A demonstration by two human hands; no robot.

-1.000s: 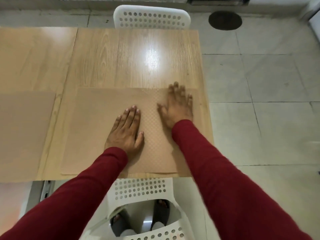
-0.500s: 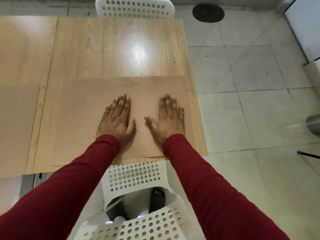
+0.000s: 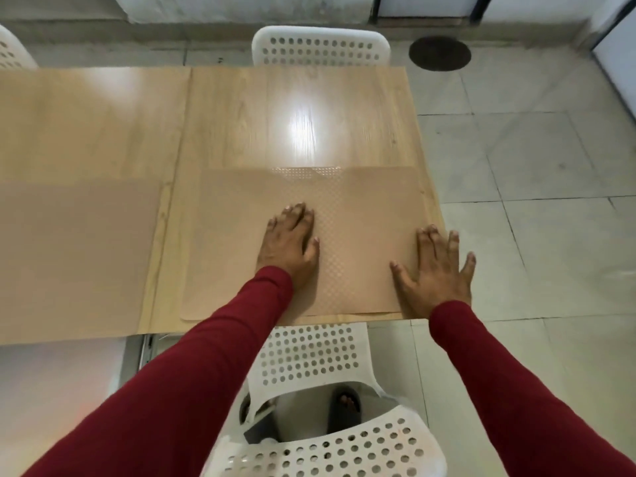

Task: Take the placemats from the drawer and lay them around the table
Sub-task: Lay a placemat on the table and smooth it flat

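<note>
Pale wood bench (image 3: 296,98) carries two placemats: one placemat (image 3: 358,235) at its 5 o'clock corner, a second placemat (image 3: 75,253) at 9 o'clock. Left hand (image 3: 289,246) lies flat mid-mat; right hand (image 3: 437,270) rests over the mat's 3 o'clock edge, fingers (image 3: 426,242) spread, grasping nothing. Two white chairs flank it: a far chair (image 3: 320,46) at 12, a near chair (image 3: 309,359) at 6.

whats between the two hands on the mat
Only bare placemat: the head view shows its dotted surface running uncovered from the left hand to the right hand, nothing lying on it.

second placemat (image 3: 69,249) cut by left edge; left chair (image 3: 13,49) mostly out of frame.
</note>
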